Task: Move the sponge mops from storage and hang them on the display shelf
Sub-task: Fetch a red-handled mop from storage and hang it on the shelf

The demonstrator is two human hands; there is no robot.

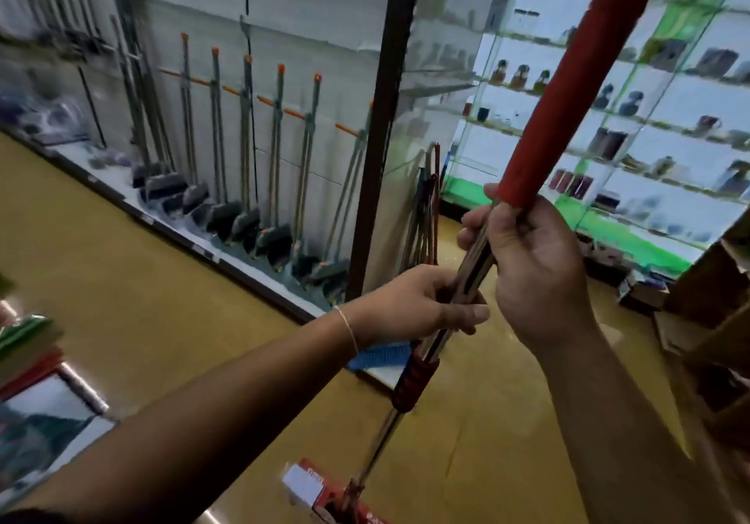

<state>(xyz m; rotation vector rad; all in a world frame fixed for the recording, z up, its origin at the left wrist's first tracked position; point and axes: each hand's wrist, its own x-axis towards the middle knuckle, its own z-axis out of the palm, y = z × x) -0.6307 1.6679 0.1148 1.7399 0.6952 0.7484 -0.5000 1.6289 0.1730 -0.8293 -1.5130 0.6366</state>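
I hold one sponge mop (576, 89) upright in front of me. It has a long red grip at the top, a shiny metal pole, a dark red lever handle lower down, and a red-and-white head near the floor. My right hand (531, 263) grips the pole just under the red grip. My left hand (418, 304) grips the metal pole a little lower, above the lever handle. On the left, the display shelf (251, 93) carries several hanging mops with orange tips.
A dark pillar (385, 125) stands between the display shelf and a lit glass cabinet (633, 125) of small goods. More poles lean at the pillar's foot. Cardboard boxes (706, 320) sit on the right. A blue item lies on the yellow floor.
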